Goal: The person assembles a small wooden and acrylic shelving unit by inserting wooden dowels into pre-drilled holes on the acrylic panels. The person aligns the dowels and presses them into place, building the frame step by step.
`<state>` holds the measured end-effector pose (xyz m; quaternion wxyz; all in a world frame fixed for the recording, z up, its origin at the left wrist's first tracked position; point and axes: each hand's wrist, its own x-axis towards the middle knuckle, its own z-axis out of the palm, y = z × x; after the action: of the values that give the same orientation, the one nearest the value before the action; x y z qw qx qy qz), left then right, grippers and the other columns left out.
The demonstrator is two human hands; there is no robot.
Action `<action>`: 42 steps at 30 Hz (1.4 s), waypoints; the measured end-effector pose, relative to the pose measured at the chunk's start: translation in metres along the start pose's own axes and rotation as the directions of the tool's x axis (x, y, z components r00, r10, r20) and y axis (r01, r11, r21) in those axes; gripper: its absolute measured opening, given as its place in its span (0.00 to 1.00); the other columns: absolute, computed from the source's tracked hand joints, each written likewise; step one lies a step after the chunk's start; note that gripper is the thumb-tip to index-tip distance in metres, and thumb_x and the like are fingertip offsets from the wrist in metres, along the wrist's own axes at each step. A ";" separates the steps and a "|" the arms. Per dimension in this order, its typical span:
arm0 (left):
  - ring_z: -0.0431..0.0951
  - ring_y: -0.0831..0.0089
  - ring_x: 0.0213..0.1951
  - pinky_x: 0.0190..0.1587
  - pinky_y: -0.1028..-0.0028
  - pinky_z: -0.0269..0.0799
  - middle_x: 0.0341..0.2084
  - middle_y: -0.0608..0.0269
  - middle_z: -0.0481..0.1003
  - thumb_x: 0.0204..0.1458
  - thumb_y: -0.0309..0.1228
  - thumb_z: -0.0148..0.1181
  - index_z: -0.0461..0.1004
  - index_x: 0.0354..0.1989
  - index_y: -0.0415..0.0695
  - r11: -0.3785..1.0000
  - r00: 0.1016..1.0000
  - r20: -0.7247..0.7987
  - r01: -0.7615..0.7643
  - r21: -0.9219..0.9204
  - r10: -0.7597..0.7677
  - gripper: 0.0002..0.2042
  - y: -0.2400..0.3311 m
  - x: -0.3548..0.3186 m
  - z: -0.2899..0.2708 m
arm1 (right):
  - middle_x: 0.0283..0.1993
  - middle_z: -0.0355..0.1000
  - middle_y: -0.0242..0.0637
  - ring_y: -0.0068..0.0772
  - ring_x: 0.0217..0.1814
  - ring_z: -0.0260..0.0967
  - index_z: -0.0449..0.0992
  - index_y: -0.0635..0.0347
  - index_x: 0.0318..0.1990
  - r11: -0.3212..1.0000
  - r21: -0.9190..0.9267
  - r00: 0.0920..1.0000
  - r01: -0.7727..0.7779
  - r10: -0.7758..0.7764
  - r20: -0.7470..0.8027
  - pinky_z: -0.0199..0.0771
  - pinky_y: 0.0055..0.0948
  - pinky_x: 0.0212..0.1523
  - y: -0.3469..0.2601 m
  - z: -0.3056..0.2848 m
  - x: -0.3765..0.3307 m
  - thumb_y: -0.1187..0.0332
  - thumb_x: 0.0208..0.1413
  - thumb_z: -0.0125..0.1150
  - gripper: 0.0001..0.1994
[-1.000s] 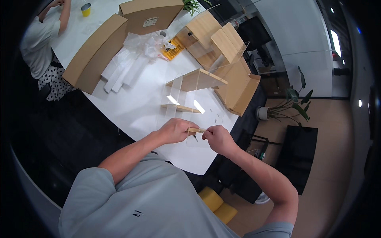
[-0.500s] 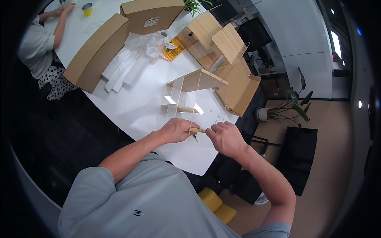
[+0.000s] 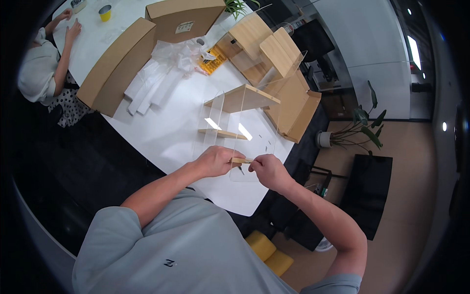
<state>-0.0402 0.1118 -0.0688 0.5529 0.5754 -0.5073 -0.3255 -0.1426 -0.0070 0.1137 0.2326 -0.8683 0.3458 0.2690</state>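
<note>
A shelf unit of clear acrylic panels [image 3: 262,125] and pale wooden boards [image 3: 243,99] stands on the white table in front of me. My left hand [image 3: 215,161] is closed around a small wooden board [image 3: 238,160] at the unit's near end, on the inner side of the right-hand panel. On that panel's outer side, level with the board's end, my right hand [image 3: 271,172] has its fingers pinched together. What they hold is too small to make out. A second, narrower wooden board [image 3: 223,134] spans the panels farther in. Just below the left fingertips lies a small dark object [image 3: 241,170].
Small loose pieces [image 3: 267,143] lie right of the unit. Beyond it are another wood-and-acrylic unit [image 3: 249,36], an opened cardboard box [image 3: 296,108], clear plastic wrapping [image 3: 171,66] and a long brown carton [image 3: 115,63]. A co-worker [image 3: 41,73] sits at the far left, near a yellow cup [image 3: 105,13].
My right hand has turned at the wrist and dropped slightly, its fingers drawn in closer. The left hand stays on the small board. The co-worker's hands have moved apart.
</note>
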 end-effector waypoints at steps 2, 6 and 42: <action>0.86 0.50 0.39 0.43 0.57 0.82 0.39 0.56 0.86 0.61 0.32 0.68 0.87 0.51 0.50 1.000 1.000 0.001 0.010 0.000 -0.010 0.11 -0.001 0.000 -0.001 | 0.32 0.81 0.56 0.61 0.35 0.81 0.81 0.67 0.38 0.997 -0.069 1.000 0.019 -0.020 -0.014 0.82 0.52 0.39 -0.004 -0.008 -0.001 0.66 0.69 0.57 0.12; 0.86 0.51 0.39 0.42 0.57 0.82 0.39 0.56 0.86 0.61 0.32 0.68 0.87 0.51 0.50 1.000 1.000 -0.020 -0.013 -0.015 0.013 0.11 -0.001 -0.001 -0.001 | 0.28 0.79 0.48 0.54 0.33 0.80 0.78 0.63 0.40 0.882 -0.431 0.976 0.192 -0.218 -0.010 0.79 0.50 0.33 -0.004 -0.020 -0.010 0.68 0.67 0.57 0.08; 0.85 0.50 0.38 0.42 0.57 0.81 0.37 0.55 0.86 0.61 0.31 0.67 0.86 0.50 0.50 0.999 0.999 -0.032 -0.032 -0.014 0.032 0.11 -0.005 -0.002 0.002 | 0.29 0.80 0.47 0.54 0.32 0.80 0.80 0.62 0.39 0.885 -0.439 0.984 0.155 -0.177 -0.008 0.79 0.47 0.35 -0.013 -0.021 -0.013 0.68 0.67 0.58 0.08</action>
<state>-0.0419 0.1123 -0.0741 0.5701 0.5683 -0.5051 -0.3111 -0.1350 -0.0045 0.1404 0.0459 -0.9309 0.2065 0.2979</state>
